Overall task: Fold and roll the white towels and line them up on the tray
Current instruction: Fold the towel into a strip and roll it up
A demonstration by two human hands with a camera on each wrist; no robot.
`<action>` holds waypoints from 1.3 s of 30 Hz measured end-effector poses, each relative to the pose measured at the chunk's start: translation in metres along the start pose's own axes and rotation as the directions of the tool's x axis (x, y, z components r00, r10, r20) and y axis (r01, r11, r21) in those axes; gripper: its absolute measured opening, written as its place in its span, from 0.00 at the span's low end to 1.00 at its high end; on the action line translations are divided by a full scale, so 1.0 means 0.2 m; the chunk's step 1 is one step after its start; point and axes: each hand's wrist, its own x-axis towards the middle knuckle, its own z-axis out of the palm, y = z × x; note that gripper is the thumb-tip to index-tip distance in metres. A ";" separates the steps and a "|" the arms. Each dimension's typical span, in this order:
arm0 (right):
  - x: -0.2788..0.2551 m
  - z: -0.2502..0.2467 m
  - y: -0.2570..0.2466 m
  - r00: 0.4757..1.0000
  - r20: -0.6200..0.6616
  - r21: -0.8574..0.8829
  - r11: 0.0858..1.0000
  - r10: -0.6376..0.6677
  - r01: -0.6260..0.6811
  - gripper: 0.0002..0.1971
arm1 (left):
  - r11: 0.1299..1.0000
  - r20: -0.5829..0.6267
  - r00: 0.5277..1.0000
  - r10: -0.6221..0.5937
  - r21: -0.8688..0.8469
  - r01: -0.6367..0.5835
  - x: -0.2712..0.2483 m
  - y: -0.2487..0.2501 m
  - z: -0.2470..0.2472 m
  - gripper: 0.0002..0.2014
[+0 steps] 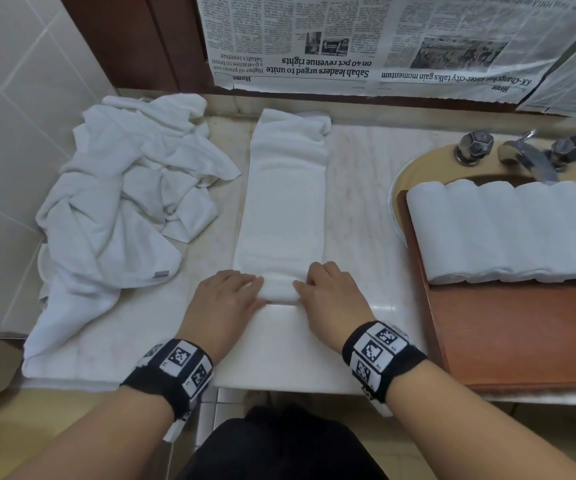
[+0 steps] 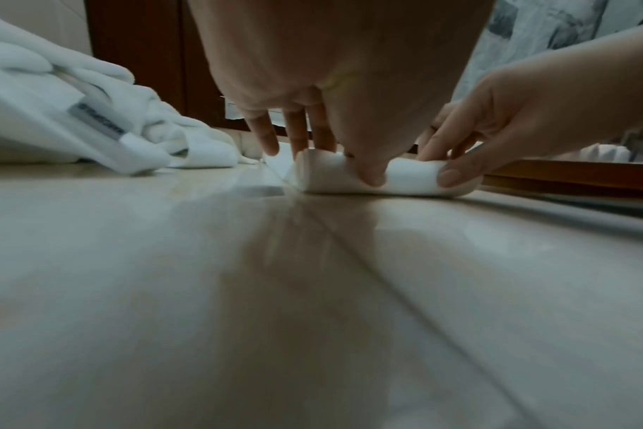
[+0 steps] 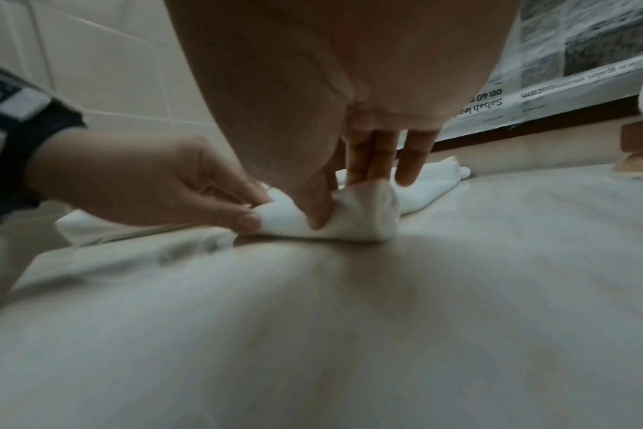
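While both of my hands sit at the near end of the long white folded towel strip (image 1: 284,199), a small roll has formed there under my fingers. My left hand (image 1: 225,299) pinches the roll's left end, thumb on the near side and fingers over the top; my right hand (image 1: 331,292) grips the right end the same way, thumb pressed into the terry. From the left wrist view the short white rolled end (image 2: 349,177) rests on the pale marble counter (image 1: 359,188), with the rest of the strip running flat toward twelve o'clock. At about ten o'clock from my hands lies a crumpled heap of white towels (image 1: 123,202) with a grey label showing on one edge. At about two o'clock, a reddish-brown wooden tray (image 1: 522,334) rests partly across the oval beige sink (image 1: 418,168); a row of rolled white towels (image 1: 508,230) lies side by side at its far end, touching one another. Beyond them stands a metal tap (image 1: 529,154). Newspaper sheets (image 1: 366,39) hang on the wall at twelve o'clock.
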 end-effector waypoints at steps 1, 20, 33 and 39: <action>0.03 -0.02 0.03 0.998 0.058 0.030 0.999 -0.025 0.024 0.10 | 1.000 -0.010 1.000 0.012 -0.011 -0.012 0.01 -0.01 0.00 0.23; 0.08 -0.02 -0.11 0.984 -0.082 -0.079 0.983 0.160 -0.166 0.24 | 0.992 -0.164 0.984 -0.071 0.089 0.086 0.22 0.05 -0.09 0.11; 0.29 -0.23 0.14 0.972 0.130 0.396 0.888 0.196 -0.232 0.14 | 0.999 0.054 0.998 0.039 -0.029 -0.037 0.39 -0.18 -0.12 0.29; 0.31 -0.11 0.09 0.991 -0.035 0.176 0.977 0.127 -0.119 0.16 | 0.967 0.123 0.985 -0.122 -0.208 0.146 0.52 -0.18 -0.21 0.17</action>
